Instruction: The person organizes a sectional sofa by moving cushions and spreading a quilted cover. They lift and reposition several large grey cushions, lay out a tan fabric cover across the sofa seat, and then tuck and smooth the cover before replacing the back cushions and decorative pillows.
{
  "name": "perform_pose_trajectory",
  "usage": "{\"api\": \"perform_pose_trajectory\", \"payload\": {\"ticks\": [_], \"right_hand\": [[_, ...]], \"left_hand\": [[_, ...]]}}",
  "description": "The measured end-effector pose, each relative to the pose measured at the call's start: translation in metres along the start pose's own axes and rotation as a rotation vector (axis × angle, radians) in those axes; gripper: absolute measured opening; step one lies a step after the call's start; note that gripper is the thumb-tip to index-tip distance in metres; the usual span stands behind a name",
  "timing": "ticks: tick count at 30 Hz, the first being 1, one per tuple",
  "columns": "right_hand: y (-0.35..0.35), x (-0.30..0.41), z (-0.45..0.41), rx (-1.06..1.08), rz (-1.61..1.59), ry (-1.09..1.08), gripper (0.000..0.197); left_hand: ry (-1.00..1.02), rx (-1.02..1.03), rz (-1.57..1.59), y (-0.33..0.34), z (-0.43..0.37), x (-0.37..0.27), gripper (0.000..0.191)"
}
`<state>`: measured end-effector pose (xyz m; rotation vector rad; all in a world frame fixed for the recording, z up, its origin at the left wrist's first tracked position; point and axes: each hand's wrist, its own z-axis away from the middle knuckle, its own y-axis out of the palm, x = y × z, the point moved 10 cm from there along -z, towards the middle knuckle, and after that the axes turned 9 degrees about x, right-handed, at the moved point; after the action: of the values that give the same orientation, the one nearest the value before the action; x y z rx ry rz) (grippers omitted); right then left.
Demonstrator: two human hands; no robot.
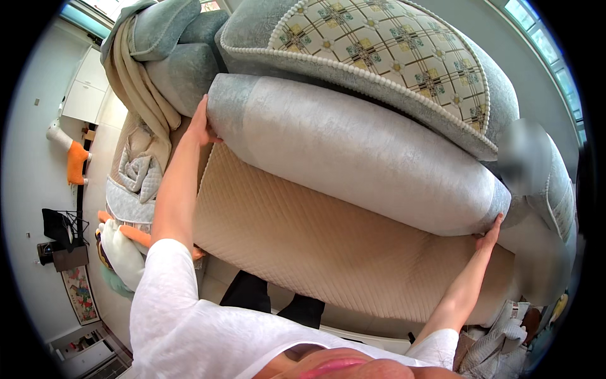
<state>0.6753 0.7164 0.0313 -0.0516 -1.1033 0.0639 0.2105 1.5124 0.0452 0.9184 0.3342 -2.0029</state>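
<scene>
A long pale-grey sofa cushion [360, 151] with blue-grey end panels spans the seat in front of me. My left hand [202, 124] grips its left end, the thumb turned toward the lower edge. At the opposite end, my right hand [490, 234] holds the lower right corner, some of its fingers hidden beneath. Under the cushion lies a beige quilted seat cover [331, 237]. Directly behind stands the sofa backrest [502, 94], with a plaid floral panel [378, 52] edged in white pompom trim.
A cream blanket [135, 71] drapes over the sofa's left section, beside grey cushions [182, 71]. Crumpled quilted covers [139, 173] and plush toys [118, 241] lie at left. Rumpled grey cloth [497, 346] sits at lower right. An orange-bodied toy animal [75, 161] stands by the wall.
</scene>
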Motion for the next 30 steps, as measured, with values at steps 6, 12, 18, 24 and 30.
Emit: {"api": "perform_pose_trajectory", "payload": {"ticks": [6, 12, 18, 24, 30], "right_hand": [[-0.017, 0.003, 0.060, -0.035, -0.196, -0.077, 0.088], [0.028, -0.027, 0.069, 0.026, -0.212, -0.165, 0.084], [0.081, 0.023, 0.058, 0.028, 0.111, -0.376, 0.064], [0.230, 0.084, 0.155, -0.024, 1.368, -1.084, 0.065], [0.270, 0.061, 0.145, 0.014, 1.328, -1.030, 0.072]], "left_hand": [[0.175, 0.134, 0.047, -0.011, 0.023, -0.011, 0.079], [0.319, -0.021, 0.087, -0.053, 0.005, -0.030, 0.070], [0.768, -0.352, -0.727, -0.004, 0.024, -0.073, 0.062], [1.449, -0.192, -1.604, 0.218, 0.106, -0.046, 0.056], [1.570, -0.142, -1.449, 0.259, 0.100, -0.036, 0.056]]}}
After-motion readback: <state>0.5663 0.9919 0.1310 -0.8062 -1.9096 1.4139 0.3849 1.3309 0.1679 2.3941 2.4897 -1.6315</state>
